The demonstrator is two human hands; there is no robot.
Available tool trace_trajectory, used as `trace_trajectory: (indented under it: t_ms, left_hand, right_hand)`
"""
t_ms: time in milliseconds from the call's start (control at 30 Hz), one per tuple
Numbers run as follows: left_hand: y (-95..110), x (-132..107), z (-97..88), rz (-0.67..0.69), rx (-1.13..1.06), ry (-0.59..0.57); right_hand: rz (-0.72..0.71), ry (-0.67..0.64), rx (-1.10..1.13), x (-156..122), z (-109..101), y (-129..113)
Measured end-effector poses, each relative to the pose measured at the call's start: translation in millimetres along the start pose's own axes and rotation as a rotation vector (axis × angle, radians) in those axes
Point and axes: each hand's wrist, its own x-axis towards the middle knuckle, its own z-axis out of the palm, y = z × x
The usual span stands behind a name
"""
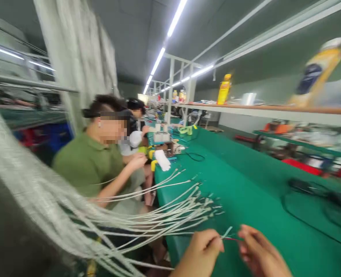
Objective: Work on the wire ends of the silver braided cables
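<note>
My left hand (206, 246) is closed in a pinch around the end of a white cable (184, 233), low in the view over the green bench. From its fingertips stick out a pale strip (227, 231) and a thin red wire (231, 239). At the right, my right hand (258, 246) pinches the far end of that red wire, a short gap from the left hand. A large bundle of white cables (159, 219) sweeps in from the left, with stripped ends (208, 204) lying on the bench just beyond my left hand.
A co-worker in a green shirt (86, 161) sits at the left. On the green bench (245, 184) are a small machine (163, 144), a white glove (162, 159) and a black cord (300, 219). A shelf (263, 109) above holds a yellow bottle (224, 90) and a larger bottle (317, 73).
</note>
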Motion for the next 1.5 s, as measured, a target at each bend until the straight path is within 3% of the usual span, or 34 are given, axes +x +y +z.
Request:
trace_trajectory:
  t_ms: [67,133,200,367,500,700,833,1033,1233,1333,1500]
  left_hand:
    - [-0.7,3.7,3.0,0.042,-0.024,-0.059]
    - [-2.1,5.7,2.1,0.054,-0.052,-0.092]
    - [-3.4,5.3,1.2,0.026,-0.082,-0.105]
    - [-3.1,1.7,1.7,-0.026,-0.166,-0.159]
    - [1.4,0.9,0.5,0.003,-0.136,-0.176]
    - [9.6,-0.9,0.9,0.036,-0.033,-0.204]
    - [8.8,-3.1,1.7,0.047,-0.004,-0.171]
    - [7.0,-5.8,0.6,0.082,0.003,-0.157]
    - [9.1,-11.6,-3.0,0.061,0.046,-0.036]
    - [10.1,-12.0,-4.1,0.040,0.057,-0.031]
    - [10.9,-8.4,-3.9,0.163,0.038,-0.012]
  right_hand:
    - [0.235,-0.129,0.346,-10.9,1.2,-9.2]
    - [0.287,-0.201,0.531,-16.9,13.3,-12.0]
    - [0.243,-0.235,0.565,-19.3,24.9,-8.8]
    - [0.024,-0.164,0.380,-17.6,30.9,10.1]
    - [-0.005,-0.126,0.326,-18.0,28.8,17.3]
    - [-0.045,-0.125,0.260,-20.6,32.9,8.0]
    - [-0.060,-0.133,0.196,-19.3,35.9,9.6]
    - [-0.216,-0.103,-0.205,-22.6,33.1,15.7]
    - [-0.229,-0.121,-0.201,-25.1,35.9,7.7]
    - [-0.243,-0.101,-0.238,-27.4,38.2,5.6]
    - [-0.275,-0.124,-0.278,-31.1,39.7,2.1]
